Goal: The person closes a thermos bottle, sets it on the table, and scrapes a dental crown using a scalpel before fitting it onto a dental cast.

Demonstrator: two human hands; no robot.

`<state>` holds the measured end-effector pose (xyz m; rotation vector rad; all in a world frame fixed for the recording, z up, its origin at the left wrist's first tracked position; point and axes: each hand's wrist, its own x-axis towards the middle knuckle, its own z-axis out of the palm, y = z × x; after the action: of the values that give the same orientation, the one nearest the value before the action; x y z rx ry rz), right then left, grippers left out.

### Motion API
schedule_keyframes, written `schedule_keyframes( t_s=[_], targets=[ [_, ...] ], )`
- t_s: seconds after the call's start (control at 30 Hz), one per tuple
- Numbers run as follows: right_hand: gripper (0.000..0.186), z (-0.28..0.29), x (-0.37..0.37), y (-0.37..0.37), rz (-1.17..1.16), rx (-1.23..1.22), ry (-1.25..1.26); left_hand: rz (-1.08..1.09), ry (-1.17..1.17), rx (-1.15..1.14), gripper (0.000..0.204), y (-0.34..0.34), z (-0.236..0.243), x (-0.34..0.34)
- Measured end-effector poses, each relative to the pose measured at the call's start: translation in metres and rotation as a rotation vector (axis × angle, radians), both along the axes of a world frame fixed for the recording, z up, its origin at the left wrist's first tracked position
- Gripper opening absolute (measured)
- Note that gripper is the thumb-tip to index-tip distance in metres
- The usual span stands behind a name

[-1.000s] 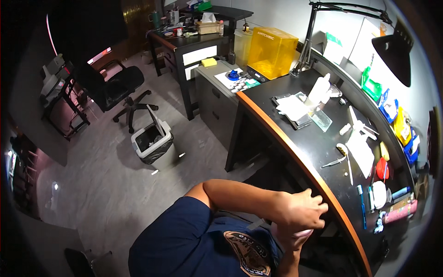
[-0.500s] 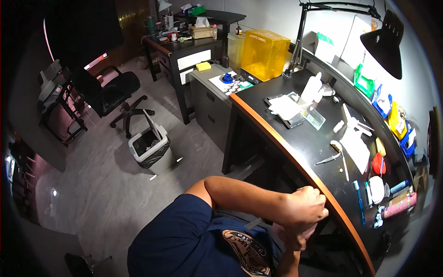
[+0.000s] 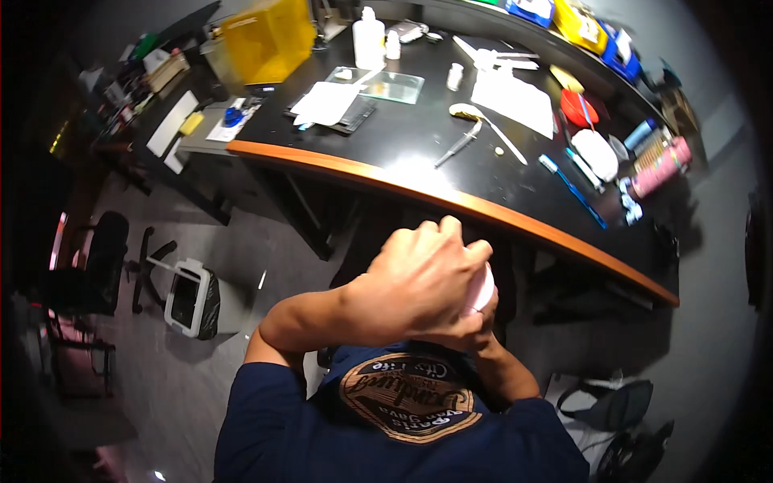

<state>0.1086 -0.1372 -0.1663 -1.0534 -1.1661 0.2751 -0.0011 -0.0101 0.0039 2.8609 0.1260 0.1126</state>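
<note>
My left hand is curled over a pale pink rounded object in front of my body, below the desk's orange edge. My right hand is behind and beneath it, mostly hidden, apparently wrapped round the same object. On the black desktop beyond lie a blue toothbrush, a slim metal tool, a curved pale tool, white sheets, a red round container and a pink cylinder.
A white bottle, glass plate and yellow translucent box stand toward the desk's back left. A bin and black office chair are on the floor at left, a black bag at lower right.
My view has swung right to face the desk more squarely, so chair and bin sit further left. Both hands stay together on the pink object, left fingers still bent over it.
</note>
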Motion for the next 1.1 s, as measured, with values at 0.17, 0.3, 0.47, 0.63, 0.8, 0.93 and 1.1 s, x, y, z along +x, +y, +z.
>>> schedule_keyframes(
  t_s=[0.17,0.3,0.47,0.63,0.8,0.93,1.1],
  targets=[
    [0.089,0.023,0.003,0.005,-0.223,0.035,-0.243,0.059,-0.094,0.015,0.059,-0.008,-0.013,0.006],
    [0.091,0.021,0.0,-0.001,-0.26,-0.04,-0.243,0.122,-0.157,0.035,0.059,-0.016,-0.018,0.012],
    [0.094,0.012,-0.006,-0.002,-0.335,-0.185,-0.214,0.193,-0.244,0.087,0.056,-0.018,-0.021,0.014],
    [0.096,-0.013,-0.005,0.008,-0.427,-0.175,-0.138,0.213,-0.242,0.01,0.061,-0.017,0.001,0.011],
    [0.094,0.028,0.002,-0.011,-0.506,-0.044,-0.386,0.133,-0.428,-0.661,0.07,0.019,0.004,0.002],
    [0.094,0.056,0.013,-0.02,-0.411,0.068,-0.399,0.221,-0.708,-1.145,0.085,0.04,-0.043,-0.024],
    [0.071,0.12,0.029,-0.045,-0.191,0.143,-0.521,0.206,-0.604,-1.556,0.092,0.039,-0.1,-0.045]
  ],
)
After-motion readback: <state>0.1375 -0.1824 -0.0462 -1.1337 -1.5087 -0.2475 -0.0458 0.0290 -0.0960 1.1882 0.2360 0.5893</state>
